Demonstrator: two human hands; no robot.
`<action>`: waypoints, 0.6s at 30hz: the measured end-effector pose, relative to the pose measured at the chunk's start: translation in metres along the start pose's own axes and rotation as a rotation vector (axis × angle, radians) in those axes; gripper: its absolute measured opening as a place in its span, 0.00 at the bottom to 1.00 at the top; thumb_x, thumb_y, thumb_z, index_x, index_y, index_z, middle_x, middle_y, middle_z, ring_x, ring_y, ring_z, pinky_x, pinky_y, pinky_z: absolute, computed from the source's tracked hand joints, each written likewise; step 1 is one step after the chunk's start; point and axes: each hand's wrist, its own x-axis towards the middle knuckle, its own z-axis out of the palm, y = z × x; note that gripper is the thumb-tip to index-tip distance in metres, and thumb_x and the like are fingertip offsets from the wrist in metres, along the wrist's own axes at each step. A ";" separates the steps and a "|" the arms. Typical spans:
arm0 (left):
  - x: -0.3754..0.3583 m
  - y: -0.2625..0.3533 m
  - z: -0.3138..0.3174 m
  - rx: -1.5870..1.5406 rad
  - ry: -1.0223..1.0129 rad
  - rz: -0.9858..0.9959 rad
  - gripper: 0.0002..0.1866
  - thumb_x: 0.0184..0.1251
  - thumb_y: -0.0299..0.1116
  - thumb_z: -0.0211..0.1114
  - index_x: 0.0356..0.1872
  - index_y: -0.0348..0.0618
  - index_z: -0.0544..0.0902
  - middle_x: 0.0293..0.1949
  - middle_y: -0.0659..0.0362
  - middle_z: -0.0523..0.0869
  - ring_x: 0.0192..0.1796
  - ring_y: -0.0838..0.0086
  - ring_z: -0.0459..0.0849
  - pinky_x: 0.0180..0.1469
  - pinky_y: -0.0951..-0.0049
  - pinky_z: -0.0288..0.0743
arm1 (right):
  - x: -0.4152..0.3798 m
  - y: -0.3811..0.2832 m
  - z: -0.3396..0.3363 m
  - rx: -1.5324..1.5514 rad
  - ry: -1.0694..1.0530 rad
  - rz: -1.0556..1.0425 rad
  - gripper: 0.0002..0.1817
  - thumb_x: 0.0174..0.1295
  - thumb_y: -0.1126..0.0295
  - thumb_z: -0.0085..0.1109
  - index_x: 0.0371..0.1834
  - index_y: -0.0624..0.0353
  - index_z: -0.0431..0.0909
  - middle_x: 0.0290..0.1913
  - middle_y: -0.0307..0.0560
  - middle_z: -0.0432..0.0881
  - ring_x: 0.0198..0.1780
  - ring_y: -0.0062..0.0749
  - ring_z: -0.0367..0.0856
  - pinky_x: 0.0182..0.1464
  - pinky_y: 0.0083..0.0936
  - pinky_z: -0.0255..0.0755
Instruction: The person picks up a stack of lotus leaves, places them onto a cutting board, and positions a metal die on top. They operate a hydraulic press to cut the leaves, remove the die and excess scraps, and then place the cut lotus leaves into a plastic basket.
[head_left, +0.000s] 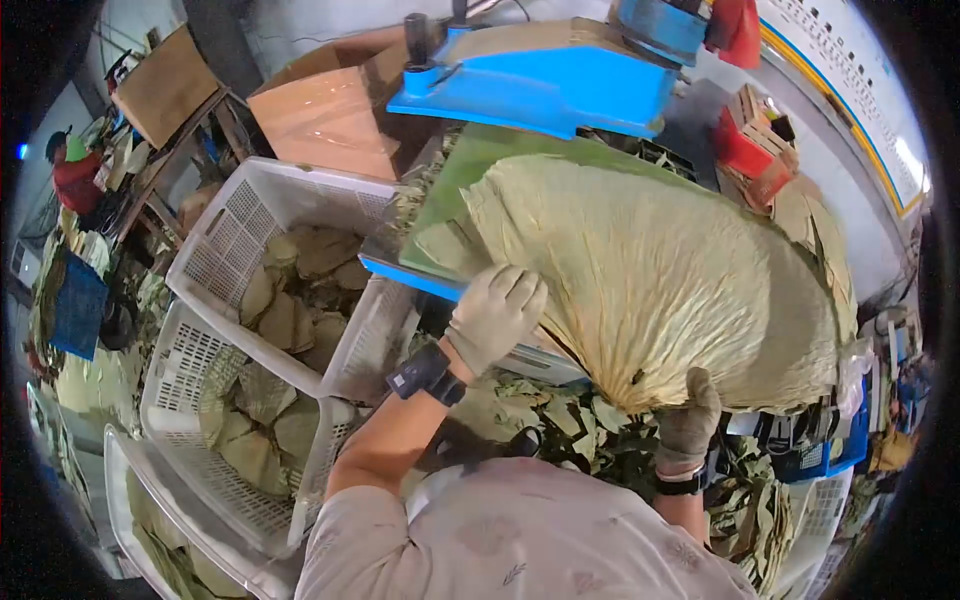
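A large stack of dried, pale green-brown leaves, probably lotus, lies fanned out in front of me, its creases running together at the near edge. My left hand, in a whitish glove, is at the left edge of the leaves with its fingers bent against them; the thumb is hidden. My right hand, also gloved, grips the near right edge with the thumb up in front and the fingers out of sight below. Beneath the leaves shows a green board on a blue-edged bench.
A blue machine part with a black knob stands behind the leaves. White plastic crates holding cut leaf pieces crowd the left. Leaf scraps lie below the bench. A cardboard box sits at the back; another person is far left.
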 end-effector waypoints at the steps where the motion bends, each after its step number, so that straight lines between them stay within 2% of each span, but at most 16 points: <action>1: -0.002 0.004 0.013 -0.101 -0.061 -0.020 0.20 0.54 0.32 0.68 0.51 0.45 0.85 0.52 0.58 0.85 0.59 0.61 0.82 0.63 0.59 0.77 | 0.004 0.001 -0.009 0.004 -0.030 -0.001 0.18 0.73 0.65 0.56 0.57 0.69 0.81 0.57 0.53 0.86 0.60 0.44 0.83 0.68 0.46 0.74; 3: -0.009 0.015 0.023 -0.152 -0.081 -0.045 0.21 0.55 0.31 0.66 0.52 0.41 0.84 0.53 0.55 0.85 0.60 0.59 0.82 0.64 0.58 0.77 | 0.009 0.002 -0.021 0.015 -0.054 0.004 0.17 0.74 0.66 0.55 0.56 0.69 0.82 0.56 0.52 0.87 0.59 0.43 0.83 0.67 0.46 0.75; 4: -0.012 0.020 0.023 -0.203 -0.098 -0.075 0.22 0.55 0.30 0.65 0.54 0.38 0.82 0.54 0.52 0.85 0.60 0.57 0.81 0.66 0.57 0.76 | 0.014 0.002 -0.021 0.015 0.021 0.076 0.16 0.74 0.67 0.55 0.55 0.68 0.82 0.55 0.52 0.87 0.58 0.43 0.84 0.66 0.46 0.76; 5: -0.016 0.024 0.020 -0.314 -0.146 -0.143 0.27 0.55 0.33 0.68 0.58 0.36 0.81 0.56 0.48 0.84 0.62 0.51 0.81 0.69 0.50 0.73 | 0.017 0.002 -0.022 0.017 0.098 0.147 0.15 0.74 0.68 0.55 0.54 0.68 0.82 0.54 0.51 0.87 0.57 0.42 0.84 0.65 0.47 0.77; 6: -0.019 0.025 0.019 -0.314 -0.158 -0.137 0.27 0.55 0.33 0.68 0.58 0.36 0.81 0.56 0.48 0.84 0.62 0.51 0.81 0.69 0.50 0.73 | 0.023 0.002 -0.022 0.026 0.106 0.153 0.15 0.74 0.68 0.55 0.54 0.68 0.82 0.54 0.51 0.87 0.57 0.42 0.84 0.65 0.47 0.77; 8: -0.023 0.027 0.019 -0.695 -0.019 -0.360 0.26 0.55 0.29 0.68 0.58 0.39 0.82 0.60 0.47 0.82 0.66 0.52 0.79 0.71 0.55 0.71 | 0.030 0.001 -0.024 -0.034 0.139 0.156 0.14 0.73 0.69 0.55 0.54 0.67 0.82 0.53 0.51 0.87 0.57 0.42 0.84 0.64 0.47 0.78; 9: -0.021 0.030 0.022 -0.694 -0.035 -0.363 0.26 0.55 0.29 0.68 0.58 0.39 0.82 0.60 0.47 0.82 0.66 0.52 0.79 0.71 0.55 0.71 | 0.033 0.002 -0.034 -0.005 0.167 0.172 0.14 0.74 0.70 0.54 0.54 0.67 0.82 0.53 0.51 0.87 0.57 0.42 0.84 0.64 0.48 0.78; 12: -0.004 0.032 0.034 -0.934 0.263 -1.207 0.27 0.59 0.29 0.75 0.60 0.32 0.80 0.55 0.47 0.84 0.58 0.60 0.83 0.62 0.57 0.76 | 0.045 0.003 -0.043 0.042 0.102 0.216 0.14 0.75 0.70 0.53 0.55 0.68 0.81 0.53 0.51 0.86 0.56 0.42 0.84 0.64 0.49 0.78; 13: -0.002 0.028 0.044 -0.468 0.232 -1.038 0.27 0.60 0.32 0.76 0.59 0.30 0.79 0.52 0.47 0.85 0.51 0.63 0.84 0.55 0.62 0.79 | 0.045 0.002 -0.038 -0.018 0.163 0.222 0.15 0.76 0.69 0.53 0.57 0.68 0.80 0.54 0.50 0.86 0.57 0.42 0.84 0.64 0.47 0.78; 14: 0.000 0.024 0.048 -0.464 0.233 -1.043 0.27 0.60 0.32 0.76 0.59 0.30 0.79 0.52 0.47 0.85 0.51 0.63 0.84 0.55 0.62 0.79 | 0.047 0.003 -0.036 -0.021 0.160 0.226 0.15 0.76 0.69 0.53 0.57 0.68 0.80 0.54 0.50 0.86 0.57 0.42 0.84 0.64 0.47 0.78; 16: 0.006 0.016 0.055 -0.630 0.051 -1.234 0.32 0.58 0.38 0.78 0.58 0.28 0.78 0.55 0.43 0.84 0.55 0.54 0.85 0.57 0.58 0.79 | 0.049 0.006 -0.034 0.044 0.142 0.221 0.15 0.75 0.70 0.55 0.58 0.68 0.79 0.54 0.49 0.85 0.57 0.42 0.84 0.64 0.46 0.78; 18: 0.004 0.010 0.065 -0.535 0.026 -1.168 0.30 0.57 0.37 0.78 0.56 0.28 0.78 0.52 0.44 0.86 0.51 0.56 0.86 0.54 0.60 0.79 | 0.043 0.003 -0.031 0.046 0.169 0.230 0.15 0.74 0.70 0.55 0.58 0.69 0.79 0.54 0.49 0.85 0.56 0.42 0.84 0.63 0.45 0.78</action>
